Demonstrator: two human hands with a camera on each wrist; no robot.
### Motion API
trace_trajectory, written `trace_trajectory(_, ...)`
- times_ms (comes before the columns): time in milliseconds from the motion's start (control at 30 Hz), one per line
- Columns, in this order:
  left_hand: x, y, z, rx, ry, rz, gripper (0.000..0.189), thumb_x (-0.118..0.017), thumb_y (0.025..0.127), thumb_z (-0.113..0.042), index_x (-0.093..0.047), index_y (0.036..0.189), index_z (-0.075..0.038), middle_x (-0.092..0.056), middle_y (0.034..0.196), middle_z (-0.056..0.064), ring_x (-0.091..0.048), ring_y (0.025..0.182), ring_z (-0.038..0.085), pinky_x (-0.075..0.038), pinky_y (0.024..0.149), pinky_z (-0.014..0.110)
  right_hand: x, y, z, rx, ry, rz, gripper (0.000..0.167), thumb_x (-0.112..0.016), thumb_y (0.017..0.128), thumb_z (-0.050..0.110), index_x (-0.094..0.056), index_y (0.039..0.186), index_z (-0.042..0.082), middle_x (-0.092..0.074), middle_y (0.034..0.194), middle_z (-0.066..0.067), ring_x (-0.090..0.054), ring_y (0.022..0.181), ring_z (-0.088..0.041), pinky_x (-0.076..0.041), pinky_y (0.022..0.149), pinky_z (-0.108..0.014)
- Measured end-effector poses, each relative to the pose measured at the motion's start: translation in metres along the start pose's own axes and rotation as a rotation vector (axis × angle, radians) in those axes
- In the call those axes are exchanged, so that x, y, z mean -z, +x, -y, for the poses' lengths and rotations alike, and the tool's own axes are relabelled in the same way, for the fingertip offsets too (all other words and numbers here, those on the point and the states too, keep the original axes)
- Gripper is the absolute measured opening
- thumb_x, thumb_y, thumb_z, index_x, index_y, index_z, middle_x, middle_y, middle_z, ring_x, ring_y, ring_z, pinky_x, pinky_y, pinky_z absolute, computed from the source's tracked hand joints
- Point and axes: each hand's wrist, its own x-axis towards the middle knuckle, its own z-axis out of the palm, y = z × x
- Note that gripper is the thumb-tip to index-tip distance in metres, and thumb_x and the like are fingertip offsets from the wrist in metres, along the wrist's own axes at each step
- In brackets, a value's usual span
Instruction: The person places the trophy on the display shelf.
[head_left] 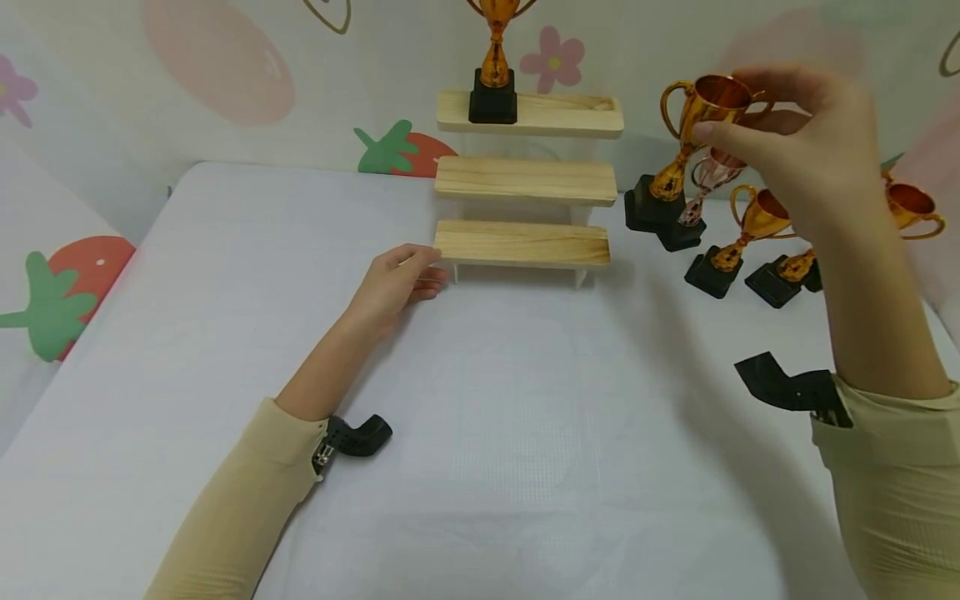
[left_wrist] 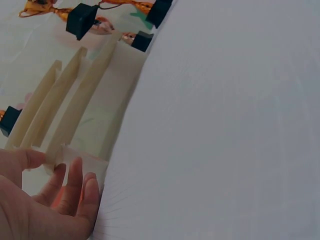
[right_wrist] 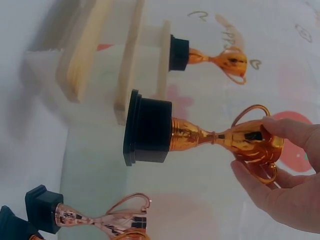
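My right hand grips a gold trophy by its two-handled cup, thumb on one side and fingers on the other. The trophy is held in the air right of the tiered shelf, its black base down and slightly tilted. My left hand pinches the left end of the lowest wooden step, as the left wrist view shows with the thumb on one face. Another gold trophy stands upright on the top step, left of its middle; its rim is cut off in the head view.
Behind the held trophy is a rose-coloured trophy. Farther right stand several gold trophies, among them one beside my right wrist and one partly hidden by my forearm. The middle step is bare wood. A patterned wall backs the white table.
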Motion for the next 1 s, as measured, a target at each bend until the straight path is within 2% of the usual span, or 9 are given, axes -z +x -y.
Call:
trace_trajectory(33,0.000,0.000,0.000,-0.001,-0.001,0.001,0.032,-0.054,0.110,-0.022,-0.061,0.130,0.002,-0.067,0.093,-0.002,-0.064,0.089,0.010,-0.055,0.079,0.015,0.000,0.002,0.002,0.002,0.009,0.000,0.053,-0.082,0.094,0.020,-0.064,0.143,0.017,-0.061,0.121,0.011,-0.066,0.101,-0.005,-0.051,0.080,-0.009)
trace_trajectory(200,-0.002,0.001,0.001,-0.003,-0.006,0.003,0.032,-0.054,0.110,-0.022,-0.061,0.129,0.002,-0.067,0.091,-0.002,-0.064,0.088,0.010,-0.055,0.079,0.015,0.000,0.008,0.010,0.015,-0.009,-0.005,0.051,-0.080,0.095,0.020,-0.065,0.143,0.018,-0.061,0.124,0.012,-0.066,0.107,-0.006,-0.054,0.091,-0.013)
trace_trajectory(300,-0.002,0.001,0.001,-0.004,-0.005,0.004,0.030,-0.055,0.110,-0.022,-0.062,0.127,0.001,-0.068,0.091,-0.002,-0.064,0.088,0.010,-0.055,0.079,0.015,-0.001,0.010,0.015,0.019,-0.039,-0.011,0.051,-0.079,0.096,0.022,-0.063,0.144,0.020,-0.060,0.126,0.013,-0.064,0.110,-0.006,-0.052,0.098,-0.015)
trace_trajectory(500,-0.002,0.001,0.001,0.000,-0.002,0.004,0.031,-0.054,0.110,-0.022,-0.062,0.129,0.001,-0.068,0.093,-0.002,-0.064,0.088,0.009,-0.055,0.079,0.015,-0.004,0.016,0.025,0.026,0.002,-0.023,0.050,-0.079,0.096,0.021,-0.065,0.143,0.020,-0.060,0.127,0.012,-0.062,0.109,-0.006,-0.047,0.111,-0.020)
trace_trajectory(800,-0.001,0.000,0.001,-0.003,0.008,0.003,0.031,-0.054,0.110,-0.023,-0.062,0.127,0.002,-0.068,0.093,-0.002,-0.064,0.089,0.010,-0.055,0.080,0.016,-0.011,0.029,0.041,0.122,0.040,-0.014,0.052,-0.080,0.094,0.011,-0.064,0.141,0.024,-0.065,0.133,0.007,-0.061,0.108,-0.008,-0.049,0.109,-0.020)
trace_trajectory(1000,0.000,0.000,0.001,0.001,0.008,0.002,0.031,-0.054,0.111,-0.023,-0.062,0.128,0.001,-0.068,0.093,-0.002,-0.064,0.090,0.010,-0.055,0.080,0.015,-0.015,0.036,0.049,0.117,0.024,0.002,0.054,-0.081,0.093,0.013,-0.062,0.142,0.026,-0.065,0.129,0.011,-0.060,0.108,-0.006,-0.047,0.111,-0.021)
